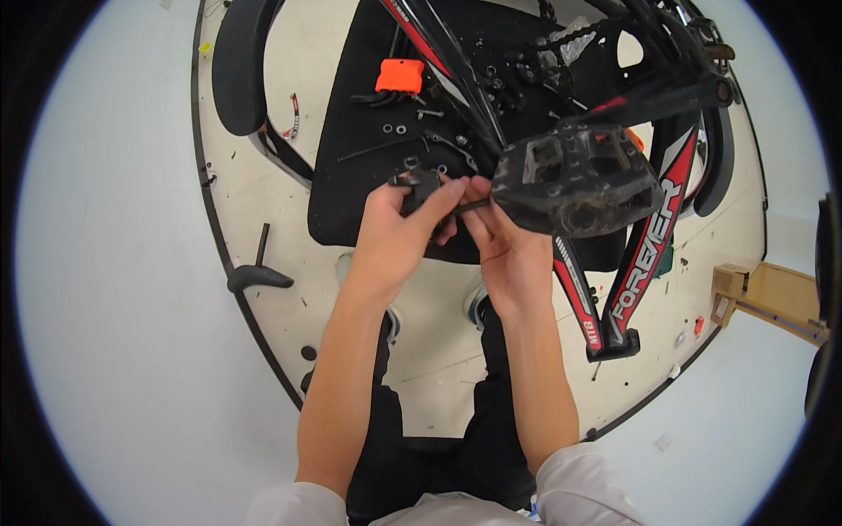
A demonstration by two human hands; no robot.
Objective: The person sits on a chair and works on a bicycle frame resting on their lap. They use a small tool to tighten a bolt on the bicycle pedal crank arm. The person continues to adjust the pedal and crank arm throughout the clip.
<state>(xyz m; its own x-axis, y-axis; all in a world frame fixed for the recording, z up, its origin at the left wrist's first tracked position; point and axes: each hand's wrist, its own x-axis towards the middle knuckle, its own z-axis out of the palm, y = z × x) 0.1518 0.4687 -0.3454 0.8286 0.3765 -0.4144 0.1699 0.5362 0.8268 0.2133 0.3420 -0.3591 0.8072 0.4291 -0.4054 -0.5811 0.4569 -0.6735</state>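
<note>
My left hand [403, 223] is closed around a small black bicycle component [418, 188] at the middle of the view. My right hand [500, 250] has its fingertips pressed on a thin dark rod [474, 205] beside my left thumb. Just above and right of my right hand is a large black pedal [574, 180], which hides part of that hand; I cannot tell whether it rests on it. A black and red bicycle frame [645, 245] extends behind the pedal. Washers [401, 129], bolts and a black hex key [368, 151] lie on the black mat [342, 219] beyond my hands.
An orange tool holder [399, 76] sits on the mat. A curved black part [239, 66] stands at the upper left. A black saddle-like part with a post [259, 279] lies on the left floor. Cardboard [772, 298] and small scattered parts lie at the right.
</note>
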